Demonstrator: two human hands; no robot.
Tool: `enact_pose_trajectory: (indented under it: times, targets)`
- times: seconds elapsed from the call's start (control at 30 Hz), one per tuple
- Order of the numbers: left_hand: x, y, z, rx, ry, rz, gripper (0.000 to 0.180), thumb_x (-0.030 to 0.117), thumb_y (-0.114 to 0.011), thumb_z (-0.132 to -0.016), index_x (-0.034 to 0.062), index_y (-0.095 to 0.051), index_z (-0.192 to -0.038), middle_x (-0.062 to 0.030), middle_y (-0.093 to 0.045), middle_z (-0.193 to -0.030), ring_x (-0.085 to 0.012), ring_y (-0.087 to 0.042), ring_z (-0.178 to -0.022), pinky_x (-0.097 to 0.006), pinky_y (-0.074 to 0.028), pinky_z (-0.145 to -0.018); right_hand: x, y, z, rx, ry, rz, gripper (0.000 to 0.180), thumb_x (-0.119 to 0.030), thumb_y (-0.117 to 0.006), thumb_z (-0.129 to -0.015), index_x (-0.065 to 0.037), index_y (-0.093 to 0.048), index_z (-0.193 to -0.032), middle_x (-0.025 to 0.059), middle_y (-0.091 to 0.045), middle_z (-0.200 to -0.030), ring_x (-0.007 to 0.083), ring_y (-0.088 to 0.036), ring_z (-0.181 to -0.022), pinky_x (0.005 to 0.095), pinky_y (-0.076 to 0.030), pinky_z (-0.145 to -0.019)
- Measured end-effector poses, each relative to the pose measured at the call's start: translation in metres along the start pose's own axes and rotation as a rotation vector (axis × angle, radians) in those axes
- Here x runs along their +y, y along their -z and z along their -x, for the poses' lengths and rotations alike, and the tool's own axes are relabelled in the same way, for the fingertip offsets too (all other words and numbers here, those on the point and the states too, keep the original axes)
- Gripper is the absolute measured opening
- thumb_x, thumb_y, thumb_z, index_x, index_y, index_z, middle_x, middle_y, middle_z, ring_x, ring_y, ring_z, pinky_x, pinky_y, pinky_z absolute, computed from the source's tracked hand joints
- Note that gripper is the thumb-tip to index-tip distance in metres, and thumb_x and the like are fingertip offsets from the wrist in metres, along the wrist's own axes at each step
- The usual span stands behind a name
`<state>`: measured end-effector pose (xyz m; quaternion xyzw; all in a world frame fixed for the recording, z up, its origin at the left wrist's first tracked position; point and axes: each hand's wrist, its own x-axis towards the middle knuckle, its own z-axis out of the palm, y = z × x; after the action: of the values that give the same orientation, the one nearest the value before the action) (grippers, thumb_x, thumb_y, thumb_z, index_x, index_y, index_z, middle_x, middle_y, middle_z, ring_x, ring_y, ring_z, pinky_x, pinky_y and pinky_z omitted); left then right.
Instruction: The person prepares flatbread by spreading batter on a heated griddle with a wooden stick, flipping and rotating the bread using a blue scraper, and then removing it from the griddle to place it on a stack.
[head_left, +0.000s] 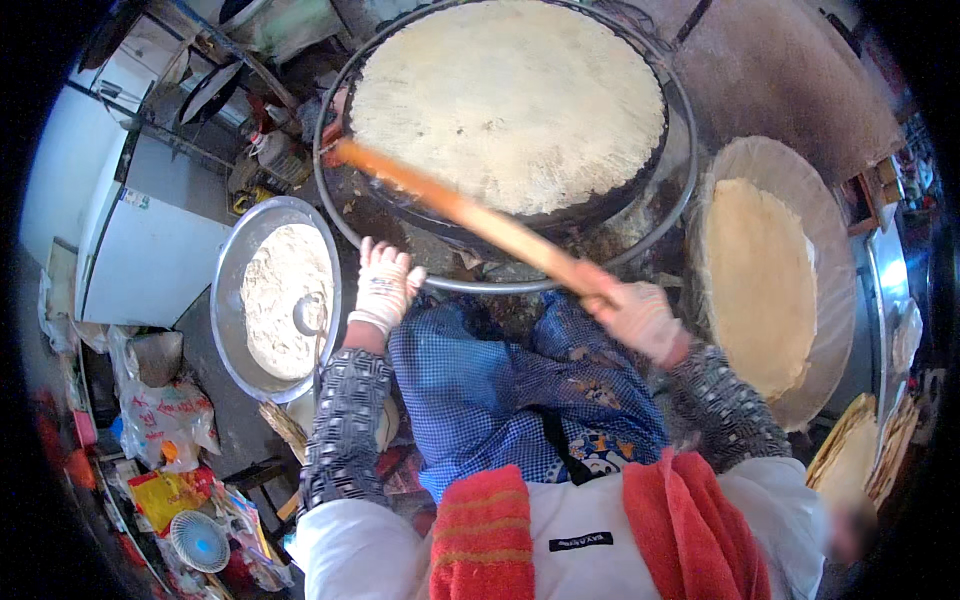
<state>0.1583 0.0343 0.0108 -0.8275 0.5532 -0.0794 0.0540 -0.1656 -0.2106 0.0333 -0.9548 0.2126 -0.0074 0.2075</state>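
One wide griddle [500, 215] carries our thin pancake [505, 100]. Our right hand [640, 318] has its grip clamped on the long wooden spreader [470, 215], whose tip meets the pancake's left edge. Our left hand [383, 285] rests fingers loosely curled, holding nothing, on the griddle's rim; heat could burn it.

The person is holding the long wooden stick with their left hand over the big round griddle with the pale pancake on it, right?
Not quite. The head view shows the right hand, in a pale glove, gripping the long wooden stick over the big round griddle covered by the thin pale pancake. The gloved left hand holds no stick; it rests at the metal ring around the griddle.
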Motion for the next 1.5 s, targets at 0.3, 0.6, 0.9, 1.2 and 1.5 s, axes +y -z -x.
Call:
enact_pose_trajectory:
  times: [0.3, 0.6, 0.9, 1.2, 1.5]
  targets:
    - [0.153, 0.014, -0.025, -0.084, 0.192, 0.190, 0.034, 0.041, -0.048, -0.091, 0.0126, -0.067, -0.088, -0.0075, -0.065, -0.077, -0.0277, -0.062, -0.082, -0.047, -0.040, -0.085, 0.077, 0.033, 0.051, 0.553, -0.547, -1.301, 0.048, -0.022, -0.063, -0.093, -0.014, -0.051, -0.138, 0.0097, -0.068, -0.079, 0.0164, -0.061, -0.067, 0.0325, -0.054, -0.067]
    - [0.185, 0.085, 0.045, 0.192, -0.307, 0.731, 0.047, 0.031, -0.065, -0.081, -0.0001, -0.058, -0.116, -0.0219, -0.053, -0.119, -0.0407, -0.049, -0.117, -0.056, -0.035, -0.103, -0.011, -0.019, 0.133, 0.008, -0.244, -0.894, 0.051, -0.013, -0.069, -0.086, -0.005, -0.053, -0.134, 0.0132, -0.070, -0.105, 0.0103, -0.064, -0.085, 0.0265, -0.051, -0.075]
    - [0.195, 0.088, -0.157, 0.197, -0.455, 0.296, 0.096, 0.066, -0.057, -0.074, -0.0034, -0.039, -0.138, -0.0230, -0.040, -0.142, -0.0382, -0.031, -0.138, -0.048, -0.019, -0.117, -0.024, -0.029, 0.193, 0.386, -0.509, -1.188, 0.057, -0.011, -0.058, -0.091, -0.003, -0.041, -0.144, 0.0064, -0.063, -0.114, 0.0132, -0.061, -0.087, 0.0265, -0.048, -0.076]
    - [0.063, 0.040, -0.182, 0.127, -0.166, 0.131, 0.084, 0.055, -0.071, -0.064, -0.0016, -0.050, -0.122, -0.0240, -0.050, -0.132, -0.0377, -0.040, -0.132, -0.044, -0.029, -0.113, -0.055, 0.003, 0.049, -0.146, -0.531, -1.670, 0.059, -0.016, -0.055, -0.096, -0.005, -0.031, -0.149, -0.0012, -0.051, -0.063, 0.0085, -0.045, -0.040, 0.0246, -0.038, -0.037]
    - [-0.067, 0.011, -0.091, 0.167, 0.061, 0.128, 0.089, 0.057, -0.068, -0.067, -0.0035, -0.045, -0.129, -0.0245, -0.050, -0.131, -0.0399, -0.041, -0.129, -0.049, -0.028, -0.112, -0.085, -0.021, -0.031, -0.376, -0.353, -1.333, 0.054, -0.017, -0.064, -0.091, -0.010, -0.046, -0.142, 0.0025, -0.064, -0.083, 0.0108, -0.059, -0.061, 0.0250, -0.049, -0.055]
